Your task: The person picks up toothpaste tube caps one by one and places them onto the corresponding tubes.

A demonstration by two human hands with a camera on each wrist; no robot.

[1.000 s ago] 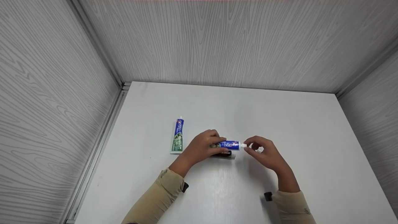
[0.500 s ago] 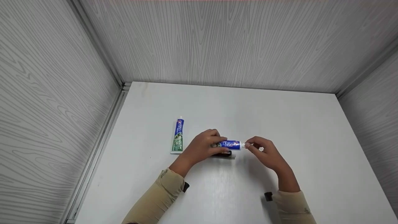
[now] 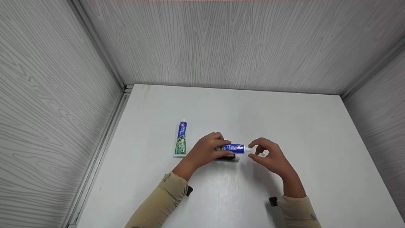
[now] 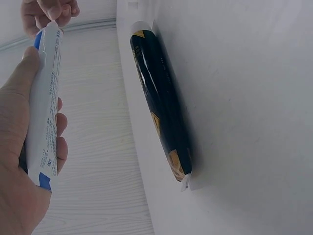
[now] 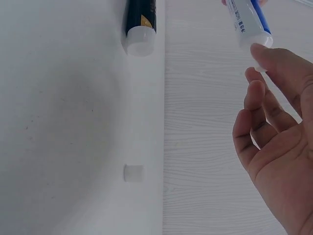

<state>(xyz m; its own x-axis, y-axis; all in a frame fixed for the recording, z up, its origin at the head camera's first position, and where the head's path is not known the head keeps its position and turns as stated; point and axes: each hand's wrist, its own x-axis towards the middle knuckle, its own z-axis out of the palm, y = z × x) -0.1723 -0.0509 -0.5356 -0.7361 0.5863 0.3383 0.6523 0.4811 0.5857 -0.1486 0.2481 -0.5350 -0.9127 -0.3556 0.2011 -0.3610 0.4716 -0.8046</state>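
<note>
My left hand (image 3: 208, 148) grips a blue, white and green toothpaste tube (image 3: 234, 148), held sideways above the table with its white tip (image 3: 249, 149) to the right. The thumb and forefinger of my right hand (image 3: 268, 155) stand apart on either side of that tip. In the right wrist view the thumb partly covers the tip, so contact there is unclear. Beneath the held tube lies a dark toothpaste tube (image 4: 161, 93) with a white end. A small white cap-like piece (image 5: 133, 173) sits on the table below my right hand.
Another blue and green toothpaste tube (image 3: 181, 139) lies on the white table (image 3: 284, 117), left of my left hand. Grey wood-grain panels (image 3: 202, 44) rise at the back and both sides.
Half a second ago my right thumb and forefinger were together on the tube's white tip. Now they are spread apart around it. My left hand keeps its grip with hardly any movement.
</note>
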